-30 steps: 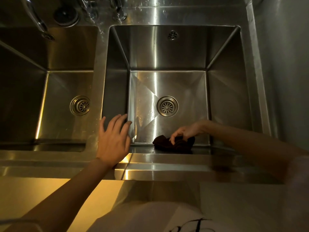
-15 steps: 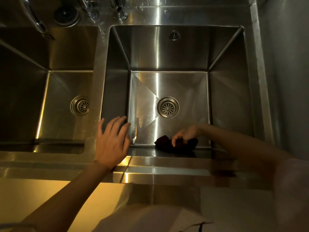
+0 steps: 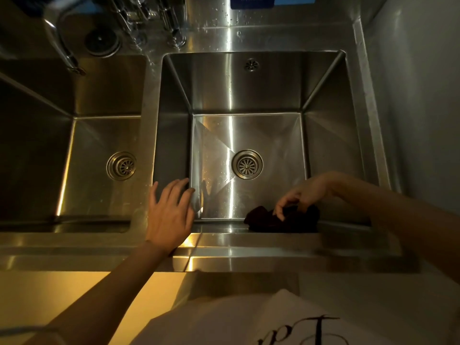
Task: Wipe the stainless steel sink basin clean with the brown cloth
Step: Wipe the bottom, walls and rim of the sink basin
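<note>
surface [image 3: 286, 255]: stainless steel, front rim runs across the frame nearest the person, two basins sunk into it side by side.
sink basin [image 3: 249, 90]: right-hand one, deep, square floor, water drops on the floor left of centre and on the back ledge.
left basin [image 3: 94, 145]: beside it across a narrow divider, mostly in shadow, own drain [image 3: 121, 166] in the floor.
faucet [image 3: 62, 46]: curved spout at top left, outlet over the left basin's back edge.
left hand [image 3: 169, 215]: over the front left corner of the sink basin, fingers straight and spread, holding nothing; cannot tell if the palm touches the rim.
right hand [image 3: 301, 195]: reached down into the sink basin at the front wall, fingers curled and pinching the cloth from above.
brown cloth [image 3: 281, 220]: bunched up, dark, on the basin floor against the front wall, right of centre.
drain strainer [image 3: 247, 164]: round, centre of the sink basin floor, well apart from the cloth.
overflow hole [image 3: 251, 65]: small, high on the back wall.
</note>
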{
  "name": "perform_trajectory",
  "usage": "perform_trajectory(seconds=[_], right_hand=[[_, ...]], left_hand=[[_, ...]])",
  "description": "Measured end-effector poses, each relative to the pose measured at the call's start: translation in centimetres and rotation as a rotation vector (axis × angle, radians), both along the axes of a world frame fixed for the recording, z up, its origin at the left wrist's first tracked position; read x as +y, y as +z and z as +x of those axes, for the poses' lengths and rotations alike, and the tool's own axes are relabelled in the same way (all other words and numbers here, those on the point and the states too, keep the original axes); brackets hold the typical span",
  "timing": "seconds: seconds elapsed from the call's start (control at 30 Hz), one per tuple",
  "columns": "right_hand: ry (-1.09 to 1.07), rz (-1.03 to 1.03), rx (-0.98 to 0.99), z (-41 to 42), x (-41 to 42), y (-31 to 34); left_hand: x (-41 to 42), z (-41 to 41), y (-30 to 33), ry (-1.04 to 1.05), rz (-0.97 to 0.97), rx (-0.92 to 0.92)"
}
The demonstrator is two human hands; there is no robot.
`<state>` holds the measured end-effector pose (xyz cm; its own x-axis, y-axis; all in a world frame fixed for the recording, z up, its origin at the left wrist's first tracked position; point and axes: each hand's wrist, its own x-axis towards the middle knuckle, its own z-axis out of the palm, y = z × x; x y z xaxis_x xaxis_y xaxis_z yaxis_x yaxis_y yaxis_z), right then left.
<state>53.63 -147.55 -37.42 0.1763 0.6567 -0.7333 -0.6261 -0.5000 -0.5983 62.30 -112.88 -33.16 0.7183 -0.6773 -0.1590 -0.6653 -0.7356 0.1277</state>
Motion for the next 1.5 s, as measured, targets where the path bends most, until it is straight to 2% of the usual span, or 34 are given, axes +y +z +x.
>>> perform_trajectory(seconds=[0.13,0.3,0.4,0.7,0.93,1.07,1.3,1.5], right_hand=[[0.000,-0.082,0.065,0.8,1.2,-3.6],[0.104,-0.321,-0.027,0.9,3.0,-7.0],[0.074,-0.388,-0.079,0.3,3.3,-8.2],[0.016,-0.277,0.052,-0.4,0.8,-4.9],[-0.047,-0.248,-0.024,-2.9,-2.2,0.2],[-0.004,-0.240,-0.051,-3.5,-3.6,2.0],[0.072,-0.287,0.001,-2.0,-2.1,-0.5],[0.205,-0.412,0.036,-0.7,-0.3,-5.4]], left_hand=[[0.1,0.1,-0.4,-0.008,-0.039,-0.030],[0.2,0.1,-0.7,-0.017,-0.010,-0.034],[0.1,0.1,-0.7,-0.025,0.010,-0.031],[0.0,0.1,-0.2,0.029,-0.018,0.003],[-0.1,0.0,0.2,0.027,0.022,0.048],[-0.3,0.1,0.3,-0.018,0.042,0.046],[-4.7,-2.2,0.7,-0.064,-0.126,0.034],[-5.9,-3.0,-0.6,-0.125,-0.140,0.046]])
